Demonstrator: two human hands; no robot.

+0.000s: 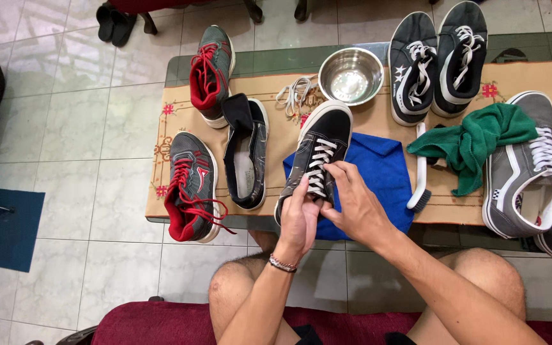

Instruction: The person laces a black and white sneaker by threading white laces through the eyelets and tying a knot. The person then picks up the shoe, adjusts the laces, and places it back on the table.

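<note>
A black canvas shoe [319,144] with white laces lies on a blue cloth [384,172] on the low table. My left hand [299,216] grips the shoe's heel end and tongue from below. My right hand [352,203] pinches the white lace near the top eyelets. A loose white lace [295,92] lies further back beside a steel bowl [351,75].
Two grey-and-red sneakers [190,185] [212,70] and an unlaced black shoe [248,153] lie at left. A black pair [436,57] stands behind, a grey pair [531,166] at right. A green cloth [480,137] and a brush [420,185] lie between. My bare knees are below the table edge.
</note>
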